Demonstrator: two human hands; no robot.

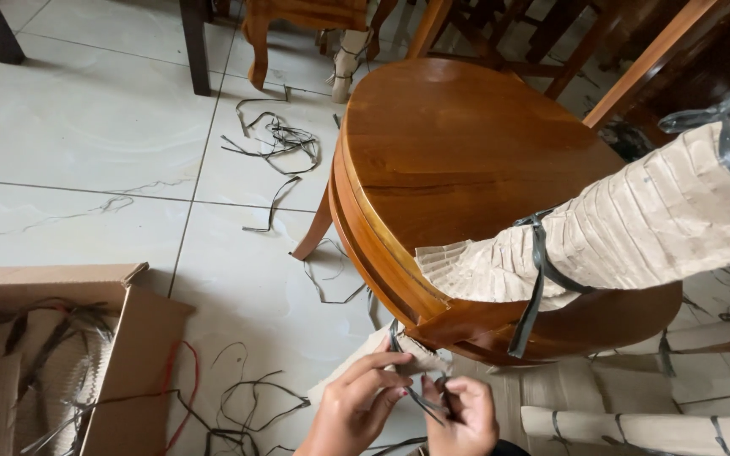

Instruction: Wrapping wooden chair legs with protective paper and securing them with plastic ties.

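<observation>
Cardboard box [141,355] lower left, loose strap offcuts on the floor [86,127]. Bottom centre: left hand [356,409] and right hand [466,418] both pinch the dark strap [416,397] at the cardboard-wrapped chair leg [420,359]. Keep strap taut, fingers near the knot. Wooden seat [458,152] above.

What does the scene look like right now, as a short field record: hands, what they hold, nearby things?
left hand: left hand, fingers pinching a thin dark plastic strap
right hand: right hand, fingers on the same strap
wrapped part: strap runs round a chair leg wrapped in beige corrugated cardboard
above: glossy brown wooden chair seat; another cardboard-wrapped leg lying across it
floor: pale tiled floor with loose dark strap offcuts
left: open brown cardboard box
</observation>
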